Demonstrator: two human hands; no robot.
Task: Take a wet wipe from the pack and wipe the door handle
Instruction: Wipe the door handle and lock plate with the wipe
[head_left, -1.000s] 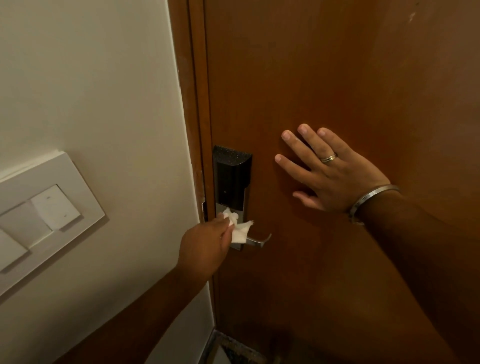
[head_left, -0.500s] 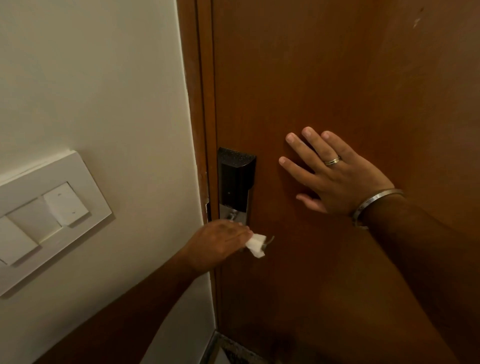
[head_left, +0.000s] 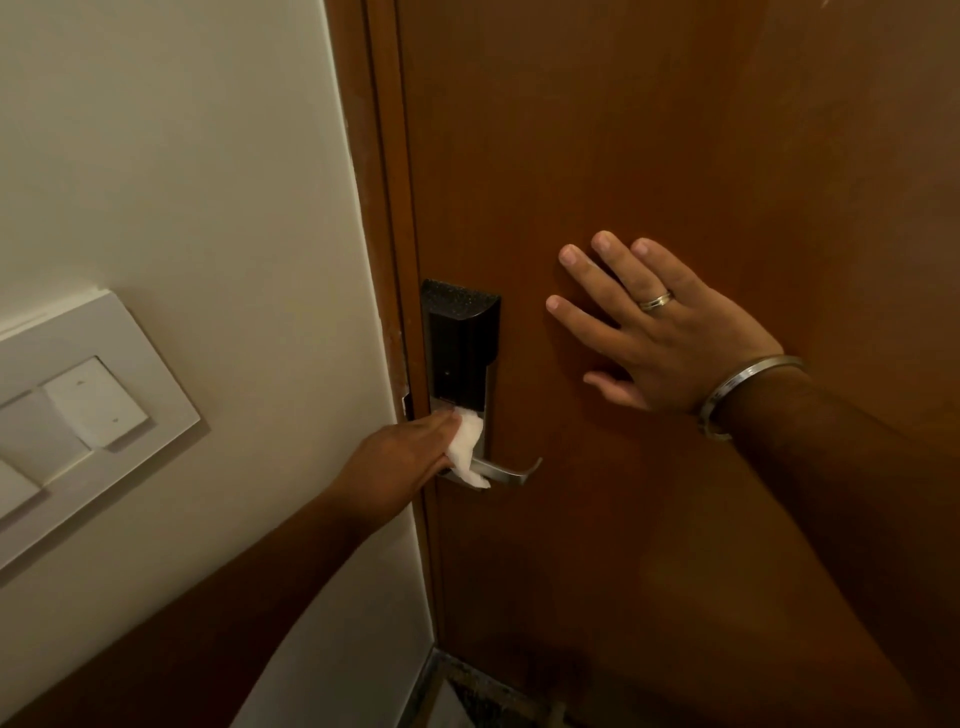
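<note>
left hand (head_left: 402, 457) grip: closed on wet wipe (head_left: 467, 447) | wipe bunched past fingertips, pressed on door handle (head_left: 506, 472) base under lock plate (head_left: 461, 348) | right hand (head_left: 670, 338): flat, fingers spread on door (head_left: 649, 130)

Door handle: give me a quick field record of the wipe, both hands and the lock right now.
left hand: holds wipe against the lock plate at the handle's base
handle: silver lever, outer end bare
right hand: flat on door, fingers spread, empty
lock: black, above handle
pack: not in view
</note>
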